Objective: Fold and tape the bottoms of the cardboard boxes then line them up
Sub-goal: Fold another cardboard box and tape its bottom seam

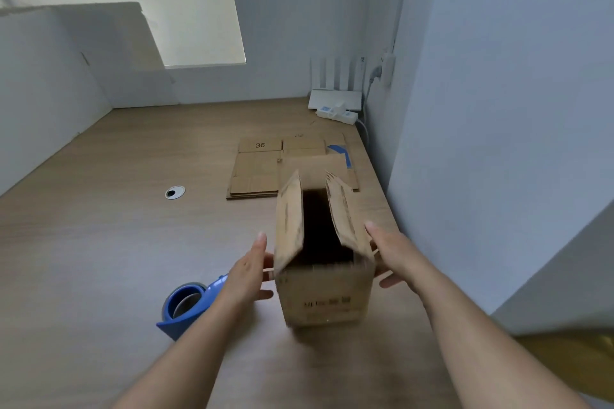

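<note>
Soft, cool light from the bright panel (pixel 199 3) upper left; edges bend, print on the box (pixel 327 295) blurs.

Wooden desk (pixel 99 242); cable grommet (pixel 174 192), 9 o'clock; white router (pixel 334 100) and power strip (pixel 337 114), 12 o'clock, against wall.

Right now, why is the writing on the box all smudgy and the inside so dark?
In the head view, the cardboard box is motion-blurred, smearing its print; its raised flaps shade the inside; the wide lens also bends the walls.
</note>
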The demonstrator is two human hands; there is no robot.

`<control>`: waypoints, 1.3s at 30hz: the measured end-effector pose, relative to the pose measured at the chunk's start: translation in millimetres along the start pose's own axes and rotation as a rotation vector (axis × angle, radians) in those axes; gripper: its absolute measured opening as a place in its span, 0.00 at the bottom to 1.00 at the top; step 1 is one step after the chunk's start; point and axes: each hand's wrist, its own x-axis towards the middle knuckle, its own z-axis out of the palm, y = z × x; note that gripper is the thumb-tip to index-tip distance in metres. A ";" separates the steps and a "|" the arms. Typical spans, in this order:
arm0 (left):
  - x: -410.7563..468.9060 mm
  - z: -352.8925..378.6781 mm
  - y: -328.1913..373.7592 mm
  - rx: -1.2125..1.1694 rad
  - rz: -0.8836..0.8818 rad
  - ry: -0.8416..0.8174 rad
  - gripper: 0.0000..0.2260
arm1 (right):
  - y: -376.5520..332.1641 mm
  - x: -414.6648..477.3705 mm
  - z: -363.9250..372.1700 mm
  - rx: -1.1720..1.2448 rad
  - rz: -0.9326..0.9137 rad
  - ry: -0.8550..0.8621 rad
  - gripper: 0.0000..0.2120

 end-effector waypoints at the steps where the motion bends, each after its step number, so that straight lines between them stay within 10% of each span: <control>1: 0.0 -0.7 1.4 -0.009 -0.003 -0.005 0.28 | -0.6 -1.6 1.4 0.001 -0.017 0.021 0.26; 10: -13.0 12.7 39.3 0.507 0.182 0.022 0.48 | -45.9 -55.9 -1.5 -0.431 -0.183 0.113 0.41; 16: -21.4 12.9 38.0 0.751 0.114 -0.037 0.34 | -43.9 -74.3 -0.4 -0.502 -0.183 -0.012 0.19; 20: -27.5 2.2 49.4 0.346 0.164 -0.065 0.05 | -29.9 -65.0 11.0 -0.489 -0.215 0.354 0.09; 30: -58.9 -7.0 37.2 0.114 0.296 0.005 0.12 | -23.6 -75.8 4.7 -0.416 -0.370 0.598 0.14; 39: -130.8 -16.9 39.0 -0.005 0.389 0.403 0.12 | -47.4 -111.4 3.1 -0.425 -0.734 0.586 0.16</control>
